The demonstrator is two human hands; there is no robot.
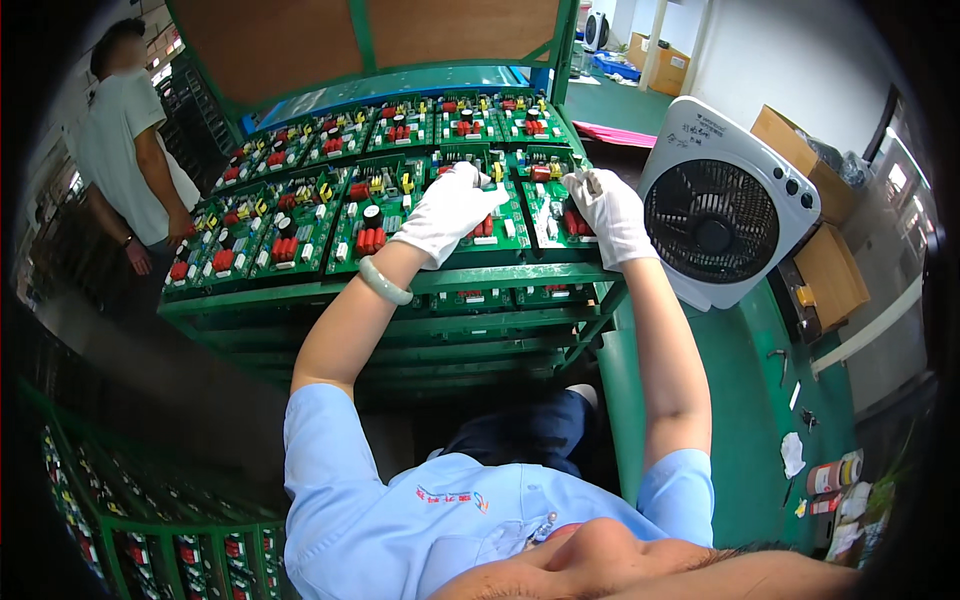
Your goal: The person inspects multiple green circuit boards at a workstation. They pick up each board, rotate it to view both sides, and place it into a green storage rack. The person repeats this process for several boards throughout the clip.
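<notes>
My left hand [455, 210], in a white glove, reaches over a green circuit board [512, 228] in the front row of the rack. Its fingers are curled inward among the parts, and what they hold, if anything, is hidden. My right hand [612, 218], gloved too, is closed at the right edge of the end circuit board [548, 222], fingertips bent in at its upper right corner. The boards carry red, yellow, black and white components. They lie side by side in two rows on top of the green metal rack [400, 290]. Lower shelves hold more boards.
A white box fan [715, 230] stands close to my right hand on a green bench [660, 400]. Cardboard boxes [835, 270] and small items lie beyond it. Another person [140, 150] stands at the far left. A second rack of boards [180, 525] is at lower left.
</notes>
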